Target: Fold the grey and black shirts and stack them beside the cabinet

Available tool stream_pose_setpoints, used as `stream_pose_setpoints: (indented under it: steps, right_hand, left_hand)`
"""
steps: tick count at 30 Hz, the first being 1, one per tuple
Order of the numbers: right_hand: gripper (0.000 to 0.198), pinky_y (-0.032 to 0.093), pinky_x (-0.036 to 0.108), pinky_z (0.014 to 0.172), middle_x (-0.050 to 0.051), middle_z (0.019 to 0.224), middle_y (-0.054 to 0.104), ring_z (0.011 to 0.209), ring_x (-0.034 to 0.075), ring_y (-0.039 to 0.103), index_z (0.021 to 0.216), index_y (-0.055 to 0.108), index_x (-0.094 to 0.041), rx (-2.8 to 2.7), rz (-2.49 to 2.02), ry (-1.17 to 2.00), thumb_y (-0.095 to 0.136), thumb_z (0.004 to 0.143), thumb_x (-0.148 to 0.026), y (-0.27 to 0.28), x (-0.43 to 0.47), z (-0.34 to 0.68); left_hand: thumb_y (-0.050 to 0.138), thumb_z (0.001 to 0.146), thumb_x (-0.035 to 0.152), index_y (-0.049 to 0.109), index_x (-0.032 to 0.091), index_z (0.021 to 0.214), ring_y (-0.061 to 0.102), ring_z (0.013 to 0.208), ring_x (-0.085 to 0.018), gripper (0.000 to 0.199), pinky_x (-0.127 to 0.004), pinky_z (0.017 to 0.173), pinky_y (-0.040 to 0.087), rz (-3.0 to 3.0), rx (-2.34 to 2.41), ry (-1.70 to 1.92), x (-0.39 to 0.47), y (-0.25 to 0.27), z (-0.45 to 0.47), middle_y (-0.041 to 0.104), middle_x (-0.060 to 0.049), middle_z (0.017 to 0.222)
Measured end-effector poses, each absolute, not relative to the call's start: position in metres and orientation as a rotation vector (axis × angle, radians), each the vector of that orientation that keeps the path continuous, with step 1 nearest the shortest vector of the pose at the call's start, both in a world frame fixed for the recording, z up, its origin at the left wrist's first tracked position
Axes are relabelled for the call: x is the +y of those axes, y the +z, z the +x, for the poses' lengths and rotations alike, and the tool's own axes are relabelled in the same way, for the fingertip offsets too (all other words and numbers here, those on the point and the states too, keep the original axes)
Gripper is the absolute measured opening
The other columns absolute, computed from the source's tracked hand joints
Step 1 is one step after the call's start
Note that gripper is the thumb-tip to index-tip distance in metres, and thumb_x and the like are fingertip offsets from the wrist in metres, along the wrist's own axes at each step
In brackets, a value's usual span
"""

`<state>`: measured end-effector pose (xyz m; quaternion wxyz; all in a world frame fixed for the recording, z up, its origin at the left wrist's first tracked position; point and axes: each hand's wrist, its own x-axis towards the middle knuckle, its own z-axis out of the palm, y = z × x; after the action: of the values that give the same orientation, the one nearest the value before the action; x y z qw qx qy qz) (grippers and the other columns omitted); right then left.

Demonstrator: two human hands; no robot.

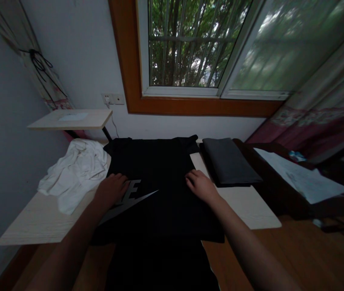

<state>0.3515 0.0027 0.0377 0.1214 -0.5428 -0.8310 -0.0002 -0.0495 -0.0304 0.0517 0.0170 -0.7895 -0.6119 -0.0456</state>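
Observation:
A black T-shirt lies spread out on the table, its lower edge hanging toward me over the front. Pale grey lettering and a swoosh mark show on its left half. My left hand rests on the shirt's left side and covers part of the lettering, fingers laid forward on the cloth. On the right side, my right hand touches the shirt near its edge, with the fingers slightly apart and bent. Neither hand visibly grips the fabric.
A crumpled white garment lies left of the shirt on the pale wooden table. Above it stands a raised shelf. Folded dark grey cloth sits at the right. Beyond is a dark surface with a paper sheet.

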Motion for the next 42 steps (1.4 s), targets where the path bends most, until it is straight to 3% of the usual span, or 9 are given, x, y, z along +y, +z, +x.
stream_pose_setpoints:
  steps: [4,10,15,17,21,24,32,37,42]
  right_hand:
    - [0.024,0.049,0.035,0.094,0.009,0.112,0.068,0.107,0.024,0.061,0.116,0.07,-0.023,-2.459,-1.564,-0.021,0.054,0.099,-0.029,0.034,0.006,0.348]
    - [0.029,0.048,0.029,0.076,0.006,0.095,0.071,0.087,0.02,0.068,0.096,0.073,-0.023,-2.478,-1.643,0.024,0.047,0.103,-0.033,0.041,-0.002,0.348]
    - [0.045,0.044,0.028,0.069,0.004,0.077,0.072,0.075,0.018,0.069,0.074,0.071,-0.024,-2.598,-1.58,0.176,0.043,0.104,-0.044,0.045,-0.012,0.346]
    - [0.043,0.046,0.027,0.071,0.003,0.08,0.073,0.078,0.018,0.07,0.079,0.072,-0.024,-2.574,-1.566,0.193,0.042,0.105,-0.042,0.043,-0.013,0.346]
    - [0.03,0.05,0.027,0.079,0.005,0.111,0.073,0.093,0.018,0.07,0.112,0.071,-0.026,-2.425,-1.567,0.153,0.044,0.104,-0.035,0.037,-0.007,0.344]
    - [0.032,0.052,0.028,0.081,0.006,0.125,0.07,0.1,0.019,0.07,0.128,0.065,-0.026,-2.383,-1.594,0.126,0.046,0.103,-0.034,0.035,-0.002,0.344]
    - [0.031,0.051,0.028,0.076,0.004,0.112,0.074,0.093,0.02,0.072,0.118,0.07,-0.027,-2.388,-1.642,0.104,0.043,0.105,-0.036,0.036,-0.002,0.348]
    - [0.031,0.053,0.028,0.082,0.005,0.12,0.071,0.1,0.02,0.071,0.126,0.066,-0.026,-2.346,-1.596,0.144,0.046,0.104,-0.034,0.03,-0.002,0.35]
    - [0.03,0.053,0.029,0.087,0.005,0.115,0.072,0.1,0.019,0.07,0.123,0.068,-0.026,-2.322,-1.519,0.228,0.046,0.103,-0.032,0.023,0.004,0.352]
  left_hand:
    - [0.047,0.099,0.033,0.068,0.021,0.119,0.059,0.107,-0.027,0.032,-0.039,0.094,0.047,-2.441,-1.811,-0.186,-0.02,0.044,-0.042,0.067,-0.012,0.119]
    - [0.04,0.1,0.03,0.07,0.019,0.099,0.064,0.098,-0.025,0.031,-0.035,0.083,0.048,-2.354,-1.892,-0.047,-0.025,0.041,-0.048,0.068,-0.012,0.104]
    - [0.037,0.101,0.041,0.069,0.021,0.091,0.07,0.082,-0.025,0.039,-0.033,0.069,0.047,-2.306,-2.135,0.172,-0.034,0.051,-0.055,0.073,-0.01,0.09]
    - [0.038,0.101,0.042,0.069,0.022,0.093,0.07,0.082,-0.024,0.038,-0.032,0.068,0.046,-2.309,-2.137,0.189,-0.036,0.053,-0.055,0.073,-0.009,0.089]
    - [0.041,0.1,0.034,0.067,0.021,0.105,0.067,0.096,-0.025,0.03,-0.032,0.073,0.048,-2.323,-1.981,-0.041,-0.036,0.049,-0.053,0.071,-0.01,0.106]
    - [0.043,0.098,0.03,0.065,0.021,0.115,0.065,0.104,-0.025,0.029,-0.034,0.08,0.049,-2.332,-1.942,-0.125,-0.032,0.045,-0.049,0.07,-0.01,0.114]
    - [0.038,0.102,0.038,0.065,0.022,0.106,0.071,0.085,-0.026,0.032,-0.035,0.072,0.049,-2.348,-2.077,0.052,-0.03,0.049,-0.044,0.073,-0.009,0.092]
    - [0.042,0.099,0.03,0.062,0.021,0.122,0.068,0.103,-0.025,0.031,-0.034,0.08,0.05,-2.353,-1.972,-0.118,-0.031,0.043,-0.045,0.069,-0.01,0.119]
    - [0.04,0.098,0.028,0.062,0.021,0.113,0.071,0.09,-0.024,0.027,-0.033,0.071,0.049,-2.298,-2.111,0.082,-0.032,0.048,-0.047,0.07,-0.009,0.113]
